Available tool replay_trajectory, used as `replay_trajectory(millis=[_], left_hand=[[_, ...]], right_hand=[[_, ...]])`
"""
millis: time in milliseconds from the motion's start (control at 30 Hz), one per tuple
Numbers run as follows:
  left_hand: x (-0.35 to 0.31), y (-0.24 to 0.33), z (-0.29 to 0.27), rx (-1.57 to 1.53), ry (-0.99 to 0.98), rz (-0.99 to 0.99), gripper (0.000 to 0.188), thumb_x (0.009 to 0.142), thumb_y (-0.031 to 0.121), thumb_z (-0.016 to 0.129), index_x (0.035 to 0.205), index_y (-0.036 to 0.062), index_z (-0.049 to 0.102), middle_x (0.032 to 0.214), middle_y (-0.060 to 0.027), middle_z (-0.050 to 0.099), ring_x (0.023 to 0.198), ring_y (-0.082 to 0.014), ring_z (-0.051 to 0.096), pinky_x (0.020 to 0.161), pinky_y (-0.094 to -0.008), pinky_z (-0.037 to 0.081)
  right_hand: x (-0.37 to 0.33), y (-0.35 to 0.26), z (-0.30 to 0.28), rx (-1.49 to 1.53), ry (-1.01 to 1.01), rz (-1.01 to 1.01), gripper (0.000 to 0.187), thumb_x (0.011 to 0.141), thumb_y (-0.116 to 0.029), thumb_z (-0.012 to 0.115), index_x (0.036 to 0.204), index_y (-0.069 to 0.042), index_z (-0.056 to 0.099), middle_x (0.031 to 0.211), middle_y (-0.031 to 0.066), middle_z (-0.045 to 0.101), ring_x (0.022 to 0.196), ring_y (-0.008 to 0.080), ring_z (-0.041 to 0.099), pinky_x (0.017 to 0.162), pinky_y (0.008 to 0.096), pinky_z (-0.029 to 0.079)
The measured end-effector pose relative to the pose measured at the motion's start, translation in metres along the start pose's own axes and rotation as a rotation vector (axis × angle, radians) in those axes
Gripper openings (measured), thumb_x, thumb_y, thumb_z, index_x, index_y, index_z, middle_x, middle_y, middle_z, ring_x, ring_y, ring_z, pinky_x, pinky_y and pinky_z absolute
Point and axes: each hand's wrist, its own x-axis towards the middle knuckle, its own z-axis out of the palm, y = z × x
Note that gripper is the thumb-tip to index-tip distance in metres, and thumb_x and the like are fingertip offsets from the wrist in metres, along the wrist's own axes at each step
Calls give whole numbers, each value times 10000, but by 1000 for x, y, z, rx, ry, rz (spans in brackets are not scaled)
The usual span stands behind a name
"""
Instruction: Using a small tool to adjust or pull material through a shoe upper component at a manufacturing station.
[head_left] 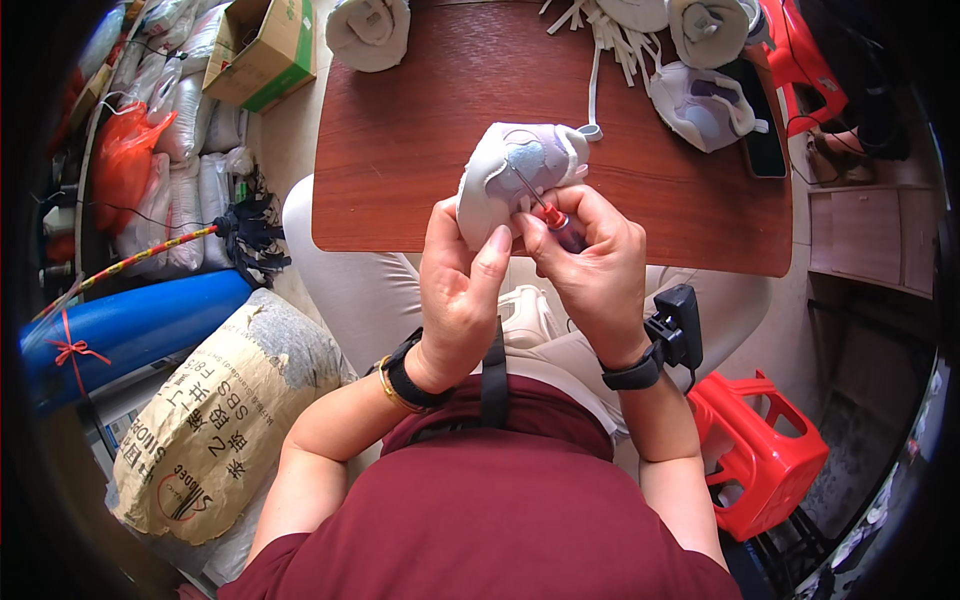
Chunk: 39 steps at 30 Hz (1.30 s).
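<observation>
My left hand [455,290] grips a small white shoe upper [478,205] with pale blue and lavender patches, held over the near edge of the table. My right hand [598,268] is closed around the red and dark handle of a thin-shafted awl [568,235]. The metal shaft lies across the blue patch on the upper; whether its tip goes into the material I cannot tell. My right thumb rests by the upper's edge, close to my left thumb. Another pale upper [530,315] lies in my lap, partly covered by my wrists.
The reddish-brown table [420,160] carries a rolled pale piece [367,35], a matching shoe upper [690,105], white laces [610,45] and a dark phone [765,140]. A red stool [765,450] stands at right. A paper sack [225,420] and blue cylinder [150,325] lie left.
</observation>
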Motion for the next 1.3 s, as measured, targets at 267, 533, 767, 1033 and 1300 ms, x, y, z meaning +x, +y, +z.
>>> replay_trajectory(millis=[267,533,767,1033,1300], left_hand=[[-5,-6,-6,151,19,30,195,1033,97,458,1205,9,488,1120,-107,647,996,-141,639,872,-297,521],[11,10,0,125,43,-77,211,1028,146,560,1177,-3,573,1000,-38,659,894,-71,604,774,-230,500],[14,12,-3,171,71,-92,225,1024,180,576,1160,2,592,989,-40,672,871,-72,620,756,-232,523],[34,23,-18,-39,115,-437,362,1011,301,581,1221,7,562,1029,-86,692,824,-158,706,599,-279,597],[31,19,-13,32,86,-421,330,992,331,615,1140,37,610,957,-54,703,747,-109,691,509,-229,547]], right_hand=[[-2,-9,1,217,1,101,179,879,-117,760,941,24,670,690,23,661,637,31,597,555,229,496],[-10,2,6,173,4,103,121,872,-87,741,895,-2,657,656,-54,582,611,-10,491,537,177,402],[-14,3,10,211,22,38,126,851,-85,753,874,-21,648,703,-71,566,620,-17,466,539,170,386],[-12,2,-15,227,73,43,152,912,-101,726,1030,-24,667,750,-35,637,606,-17,492,535,161,394],[-10,-3,-16,-62,27,-123,314,862,-157,788,1075,-18,604,779,69,721,659,45,636,589,204,493]])
